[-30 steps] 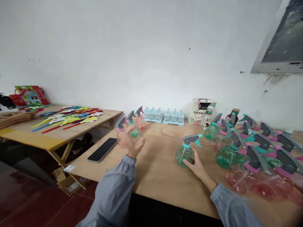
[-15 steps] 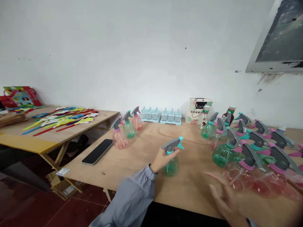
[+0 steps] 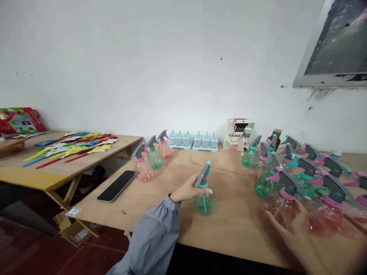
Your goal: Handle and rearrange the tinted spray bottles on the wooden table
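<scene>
My left hand [image 3: 187, 190] is wrapped round the neck of a green spray bottle [image 3: 205, 204] with a grey and turquoise trigger head, which stands upright on the wooden table. Further right, my right hand [image 3: 296, 229] clasps a clear pink spray bottle [image 3: 282, 208] with a pink collar; its thumb lies along the near left side and the other fingers are partly hidden on the right. Beside it crowd several more green and pink spray bottles, among them a pink spray bottle [image 3: 327, 217] just to the right.
Back left stand a pink spray bottle [image 3: 143, 170], a green one [image 3: 155, 157] and another pink one [image 3: 164, 149]. A phone [image 3: 116, 186] lies near the left edge. Pale blue popsicle moulds [image 3: 205, 142] and a paper bag [image 3: 233, 137] line the wall. Colourful hand-shaped sticks [image 3: 77, 147] cover another table.
My right hand has gone from open beside the bottles to round a pink spray bottle. The green bottle in my left hand has turned, its nozzle now pointing more away from me.
</scene>
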{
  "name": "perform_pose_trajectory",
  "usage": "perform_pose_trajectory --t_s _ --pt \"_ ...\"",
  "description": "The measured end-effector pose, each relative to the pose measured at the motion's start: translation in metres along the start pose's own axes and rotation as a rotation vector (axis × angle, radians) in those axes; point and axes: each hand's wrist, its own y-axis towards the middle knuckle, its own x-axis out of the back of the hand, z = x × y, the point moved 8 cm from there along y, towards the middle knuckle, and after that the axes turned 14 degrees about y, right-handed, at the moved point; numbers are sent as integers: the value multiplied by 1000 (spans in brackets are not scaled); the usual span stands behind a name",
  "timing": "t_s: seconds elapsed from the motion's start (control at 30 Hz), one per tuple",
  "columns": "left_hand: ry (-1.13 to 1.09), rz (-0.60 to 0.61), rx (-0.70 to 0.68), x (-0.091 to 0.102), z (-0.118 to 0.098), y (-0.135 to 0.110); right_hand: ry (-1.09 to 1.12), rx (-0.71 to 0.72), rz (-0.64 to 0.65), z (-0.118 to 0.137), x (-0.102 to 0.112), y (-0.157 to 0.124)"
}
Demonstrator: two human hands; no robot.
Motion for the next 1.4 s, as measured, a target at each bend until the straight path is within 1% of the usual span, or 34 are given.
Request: perform_pose_trajectory --t_s 0.07,0.17,0.23,0.27,0.33,0.43,0.47,0.53,0.63,0.77,0.83,0.93,0.97,1.03,1.1,1.17,1.27,1.37,1.4 --pt "79 11 -24 1 0 -1 28 63 68 4 -23 -6" --pt "84 -57 -97 6 1 0 95 155 180 29 -53 -15" --pt "39 -119 -136 11 4 4 128 163 233 41 -77 -13" --pt "1 -144 -146 13 7 7 145 149 265 42 -92 -9" --pt "-108 -183 -150 16 14 15 190 101 351 39 -126 4" --pt "-257 -270 -119 21 27 24 312 -3 453 24 -173 26" --pt "-301 -306 -108 22 31 26 357 -31 464 19 -184 31" --pt "-402 -373 -87 25 38 28 433 -58 449 13 -198 38" --pt "-573 -442 -77 27 42 25 489 -52 414 10 -204 38" --pt "-705 -507 -109 31 37 15 481 -42 406 10 -199 30" --pt "-735 -491 -132 29 33 11 476 -34 411 11 -196 28" --pt "-733 -364 -130 18 28 10 481 -17 414 13 -195 27" --pt "-724 -342 -114 15 27 11 482 -15 412 13 -195 28" --pt "-714 -353 -92 16 28 11 484 -19 413 13 -196 28" --pt "-715 -399 -100 21 28 10 486 -25 418 13 -196 29" --pt "-736 -388 -114 23 26 11 488 -28 421 13 -195 29" --pt "-764 -366 -84 22 28 13 493 -37 430 14 -195 29" --pt "-780 -436 -68 27 33 12 490 -46 430 14 -194 29" --pt "-784 -437 -67 27 34 12 488 -49 429 14 -194 29"
